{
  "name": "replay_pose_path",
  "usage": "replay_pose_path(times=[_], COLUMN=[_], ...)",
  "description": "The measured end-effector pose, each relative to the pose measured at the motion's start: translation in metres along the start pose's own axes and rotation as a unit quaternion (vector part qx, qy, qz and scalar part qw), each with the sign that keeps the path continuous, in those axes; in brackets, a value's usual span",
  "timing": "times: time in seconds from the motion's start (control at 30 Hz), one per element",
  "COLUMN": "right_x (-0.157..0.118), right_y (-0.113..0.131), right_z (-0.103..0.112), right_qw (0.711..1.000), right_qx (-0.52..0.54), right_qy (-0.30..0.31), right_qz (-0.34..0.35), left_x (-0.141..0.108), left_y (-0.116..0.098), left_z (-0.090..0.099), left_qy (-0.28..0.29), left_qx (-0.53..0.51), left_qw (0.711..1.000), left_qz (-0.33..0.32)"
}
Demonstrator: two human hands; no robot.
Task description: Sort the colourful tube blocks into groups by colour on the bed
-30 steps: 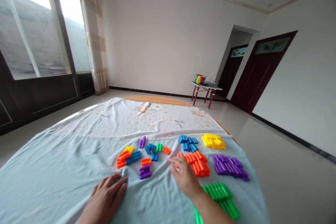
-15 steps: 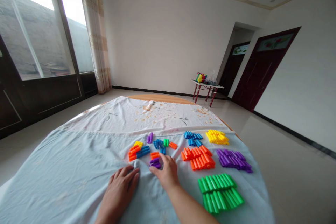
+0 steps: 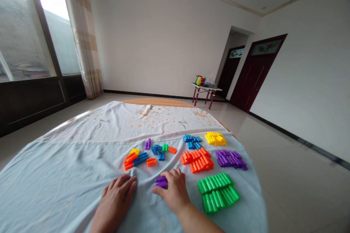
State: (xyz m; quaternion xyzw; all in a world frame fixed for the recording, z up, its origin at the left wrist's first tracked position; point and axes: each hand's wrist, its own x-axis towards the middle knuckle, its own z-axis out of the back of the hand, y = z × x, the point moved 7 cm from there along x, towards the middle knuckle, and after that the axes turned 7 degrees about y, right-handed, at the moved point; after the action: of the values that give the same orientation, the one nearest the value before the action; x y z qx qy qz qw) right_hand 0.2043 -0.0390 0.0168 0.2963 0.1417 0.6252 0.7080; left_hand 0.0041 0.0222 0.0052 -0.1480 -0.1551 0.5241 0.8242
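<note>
In the lower centre of the frame, a small group of purple plastic tubes [image 3: 160, 184] is being held by the right hand [image 3: 175, 191]; the step in hand is being judged as the gripping of these pieces. The group is being spanned narrowly: the thumb [image 3: 158, 190] is being laid along its lower side, and the curled index finger [image 3: 165, 174] is being set at its upper right. Whether the tubes are being held against the light blue tablecloth [image 3: 68, 167] or just clear of it (too much is being hidden by the hand) cannot be told. From such a grip, the next move is seemingly calling for even, gentle pressure, so that the tubes are not being rolled apart.

Farther left, the left hand [image 3: 117, 194] is being rested palm down, its fingers close together and slightly bent; no piece is being shown in them. Above the held group, slightly left, orange tubes [image 3: 151, 162] are lying apart from both hands. At lower right, a green pile [image 3: 218, 193] is lying near the right hand.
</note>
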Motion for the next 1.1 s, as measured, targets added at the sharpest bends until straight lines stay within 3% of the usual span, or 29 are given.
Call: replay_pose_path(times=[0.13,0.33,0.57,0.8,0.93,1.1], right_x=[-0.010,-0.016,-0.030,-0.043,-0.042,-0.040], right_y=[-0.011,-0.002,0.002,-0.012,-0.011,-0.006], right_z=[-0.001,-0.002,0.023,0.028,0.035,0.032], right_qw=[1.000,0.995,0.999,0.998,1.000,0.999], right_qx=[0.000,0.022,0.041,-0.042,-0.021,0.008], right_qy=[0.021,0.059,0.024,0.026,0.008,0.033], right_qz=[0.000,0.083,0.014,-0.048,-0.013,0.026], left_x=[0.001,0.001,0.002,0.000,-0.002,0.000], left_y=[0.000,0.000,0.007,0.002,0.006,0.022], left_z=[-0.001,-0.002,-0.003,0.001,0.001,-0.002], left_qy=[0.000,0.000,-0.014,-0.011,-0.003,-0.009], left_qx=[0.010,0.021,0.001,0.001,0.005,-0.005], left_qw=[1.000,1.000,1.000,1.000,0.999,0.998], left_qz=[0.000,-0.007,-0.004,-0.017,-0.032,-0.065])
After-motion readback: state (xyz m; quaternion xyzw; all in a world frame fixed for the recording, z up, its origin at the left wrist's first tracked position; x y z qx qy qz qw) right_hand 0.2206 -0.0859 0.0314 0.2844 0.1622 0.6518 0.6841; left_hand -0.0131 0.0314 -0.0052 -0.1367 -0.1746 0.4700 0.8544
